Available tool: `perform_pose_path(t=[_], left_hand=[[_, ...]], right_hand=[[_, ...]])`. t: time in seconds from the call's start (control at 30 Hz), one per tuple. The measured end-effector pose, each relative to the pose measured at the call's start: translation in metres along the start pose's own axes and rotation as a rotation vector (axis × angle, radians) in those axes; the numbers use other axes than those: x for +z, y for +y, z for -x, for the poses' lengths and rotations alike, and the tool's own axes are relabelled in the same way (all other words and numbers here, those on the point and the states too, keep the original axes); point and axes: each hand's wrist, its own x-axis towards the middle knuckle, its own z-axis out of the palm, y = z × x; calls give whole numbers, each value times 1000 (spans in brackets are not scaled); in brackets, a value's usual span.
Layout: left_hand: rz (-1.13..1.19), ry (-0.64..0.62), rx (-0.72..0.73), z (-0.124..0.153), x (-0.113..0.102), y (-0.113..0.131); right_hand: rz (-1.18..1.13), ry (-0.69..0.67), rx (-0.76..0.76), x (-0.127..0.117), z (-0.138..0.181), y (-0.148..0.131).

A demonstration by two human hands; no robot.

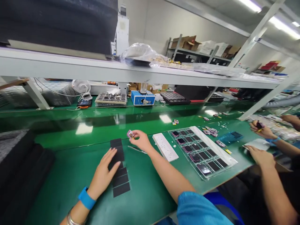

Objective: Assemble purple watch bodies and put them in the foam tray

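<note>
My left hand [104, 171] lies flat with fingers spread on a strip of black rectangular pads [120, 175] laid on the green table [70, 168]. Farther out, my right hand [140, 139] pinches a small pink-edged screen part [130, 134] just above the table, beyond the top of the strip. To its right lie a white rectangular block [165, 147] and a clear tray [202, 153] holding several dark screen parts. A thin metal tool [137, 150] rests on the table under my right wrist.
A co-worker's hands [260, 156] work at the right, one [260, 128] holding a small dark part. Black foam stacks [21, 165] stand at the left. A blue box [142, 97], trays and a fan sit under the white shelf [117, 70] behind a green conveyor belt.
</note>
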Motion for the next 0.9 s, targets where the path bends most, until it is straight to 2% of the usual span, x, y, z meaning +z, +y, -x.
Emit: perform_pose_path(t=[0.07,0.13,0.23,0.3,0.4,0.57,0.63,0.7,0.8,0.9], left_hand=[[373,13,-109,-2,-3,4],[702,-56,-217,-1,-5,9],[933,-94,-335,5,-7,12],[982,-99,-379,10,-8,11],[1027,-158,-414,14,-11,11],[982,-151,-450,14,-10,18],[947,-137,-479,13,-9,19],[931,-149,-532,13,-9,18],[934,-183,-600,12,-8,13],[928,-153,-601,10,-8,9]], right_hand=[[-289,-46,7,18,37,-14],[-484,-64,25,33,68,-26],[-509,-30,-32,43,94,-37],[-506,-65,-91,42,99,-39],[-510,-173,-84,32,97,-38],[-300,-104,-139,21,98,-38],[-266,-121,-139,22,98,-36],[-337,-204,-91,25,97,-32],[-578,-419,8,31,93,-25],[-658,-553,-49,34,93,-22]])
